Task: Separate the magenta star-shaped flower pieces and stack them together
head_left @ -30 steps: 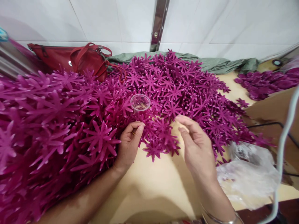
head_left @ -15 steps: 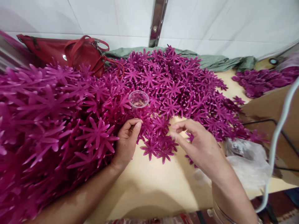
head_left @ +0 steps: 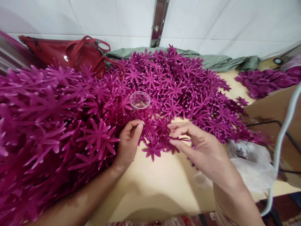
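My left hand (head_left: pixel 129 138) is closed in a pinch, thumb against forefinger, beside the big heap of purple artificial flowers (head_left: pixel 98 135). Whatever it may hold is too small to make out. My right hand (head_left: pixel 195 141) has its thumb and fingers round one purple flower piece (head_left: pixel 182 139), which shows edge-on just above the table. Under and beside it lie a few loose purple flowers (head_left: pixel 152 149). A small clear plastic cup (head_left: pixel 140 101) with tiny bits inside stands among the flowers, beyond my left hand.
A second heap of purple flowers (head_left: pixel 174 89) spreads toward the wall. A red handbag (head_left: pixel 56 51) lies at the back left. On the right are a clear plastic bag (head_left: pixel 252 169), a brown cardboard box (head_left: pixel 270 113) and a pale cable (head_left: pixel 281 135).
My right hand has taken hold of a flower piece from the small loose group and tilted it edge-on. My left hand has barely moved.
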A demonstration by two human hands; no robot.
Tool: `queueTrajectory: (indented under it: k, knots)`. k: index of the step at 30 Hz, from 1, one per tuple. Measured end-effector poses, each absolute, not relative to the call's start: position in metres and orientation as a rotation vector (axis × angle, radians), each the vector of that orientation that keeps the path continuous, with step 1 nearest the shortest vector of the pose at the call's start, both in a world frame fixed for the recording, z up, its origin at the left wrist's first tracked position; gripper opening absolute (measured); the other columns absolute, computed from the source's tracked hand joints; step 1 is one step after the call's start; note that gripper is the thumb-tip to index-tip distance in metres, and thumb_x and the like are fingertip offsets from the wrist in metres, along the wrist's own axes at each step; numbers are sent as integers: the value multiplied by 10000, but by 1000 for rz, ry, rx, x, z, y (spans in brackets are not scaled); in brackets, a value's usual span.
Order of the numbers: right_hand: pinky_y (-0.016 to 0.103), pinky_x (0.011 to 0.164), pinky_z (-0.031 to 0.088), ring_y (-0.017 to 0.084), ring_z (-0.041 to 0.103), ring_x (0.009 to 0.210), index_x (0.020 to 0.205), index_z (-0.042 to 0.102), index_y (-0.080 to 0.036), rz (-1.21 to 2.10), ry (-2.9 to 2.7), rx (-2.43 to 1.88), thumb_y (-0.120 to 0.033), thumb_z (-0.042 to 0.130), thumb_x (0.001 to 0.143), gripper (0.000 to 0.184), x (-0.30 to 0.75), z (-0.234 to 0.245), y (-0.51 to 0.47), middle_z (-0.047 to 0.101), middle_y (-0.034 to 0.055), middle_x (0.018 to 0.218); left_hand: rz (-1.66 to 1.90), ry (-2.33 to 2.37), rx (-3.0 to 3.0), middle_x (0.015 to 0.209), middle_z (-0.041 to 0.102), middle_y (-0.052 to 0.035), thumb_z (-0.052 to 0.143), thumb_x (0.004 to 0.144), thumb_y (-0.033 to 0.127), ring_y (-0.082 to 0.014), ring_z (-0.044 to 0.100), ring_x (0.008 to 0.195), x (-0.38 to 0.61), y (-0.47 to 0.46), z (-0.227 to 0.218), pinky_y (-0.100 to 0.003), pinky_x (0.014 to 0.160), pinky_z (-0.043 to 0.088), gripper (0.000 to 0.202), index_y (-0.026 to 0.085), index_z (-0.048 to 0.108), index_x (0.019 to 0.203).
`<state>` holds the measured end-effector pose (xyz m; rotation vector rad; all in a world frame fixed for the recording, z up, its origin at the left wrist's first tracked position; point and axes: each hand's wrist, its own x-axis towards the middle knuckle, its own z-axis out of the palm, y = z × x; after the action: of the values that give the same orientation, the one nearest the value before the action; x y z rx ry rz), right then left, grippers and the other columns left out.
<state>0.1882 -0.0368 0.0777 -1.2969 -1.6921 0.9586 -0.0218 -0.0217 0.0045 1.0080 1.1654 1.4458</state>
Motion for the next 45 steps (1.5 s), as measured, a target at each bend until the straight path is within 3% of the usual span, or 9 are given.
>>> queueTrajectory:
  k: [4, 8, 16, 19, 22, 26, 34, 45]
  knots:
    - [287, 782, 514, 148, 621, 828, 974, 678, -264, 1125, -1347, -1181, -251, 849, 791, 251, 169, 80, -6, 668, -25, 901, 1449, 1166, 1007, 980, 726, -17, 686, 952, 385, -150, 656, 923, -22, -21, 6, -259, 901, 516, 178, 212, 723, 973]
    - [270, 774, 512, 130, 600, 800, 1064, 693, -278, 1256, -1126, -1135, -282, 918, 688, 438, 152, 63, 13, 636, -53, 874, 1460, 1163, 1015, 964, 732, -12, 684, 953, 360, -142, 664, 917, -22, -21, 9, -240, 881, 523, 154, 211, 723, 961]
    - [252, 776, 502, 127, 564, 791, 883, 701, -267, 1423, -951, -1104, -275, 973, 607, 387, 157, 52, 12, 639, -47, 871, 1438, 1162, 1044, 989, 735, 10, 657, 983, 327, -110, 661, 918, -24, -21, 7, -198, 871, 508, 119, 228, 723, 988]
    - [255, 813, 508, 124, 591, 816, 841, 731, -263, 1478, -888, -1069, -310, 966, 634, 316, 160, 55, 12, 685, -38, 910, 1434, 1160, 1039, 994, 731, 7, 662, 982, 338, -114, 659, 922, -24, -21, 5, -201, 868, 507, 130, 225, 725, 991]
    - [269, 869, 519, 131, 632, 881, 922, 790, -276, 1512, -892, -1061, -361, 945, 677, 302, 161, 55, 13, 736, -20, 994, 1434, 1154, 1029, 985, 725, 12, 671, 977, 348, -111, 653, 913, -23, -21, 5, -198, 866, 505, 131, 230, 727, 991]
    - [309, 883, 535, 147, 658, 849, 855, 794, -263, 1387, -934, -1113, -390, 962, 633, 305, 162, 52, 15, 757, -11, 916, 1438, 1151, 1031, 985, 727, 14, 670, 977, 351, -110, 655, 919, -23, -21, 5, -200, 879, 507, 131, 233, 728, 985]
    - [242, 611, 460, 110, 554, 642, 801, 705, -229, 1173, -939, -1157, -382, 931, 657, 309, 158, 48, 17, 661, -38, 740, 1452, 1152, 1048, 969, 723, 3, 676, 967, 343, -121, 655, 918, -23, -21, 7, -214, 888, 511, 133, 220, 724, 978]
    - [234, 481, 287, 81, 366, 489, 799, 619, -228, 1134, -1220, -1249, -393, 783, 880, 246, 160, 48, 9, 482, -88, 591, 1449, 1177, 1123, 975, 727, -9, 651, 978, 305, -127, 666, 914, -22, -22, 11, -227, 876, 520, 115, 209, 712, 971]
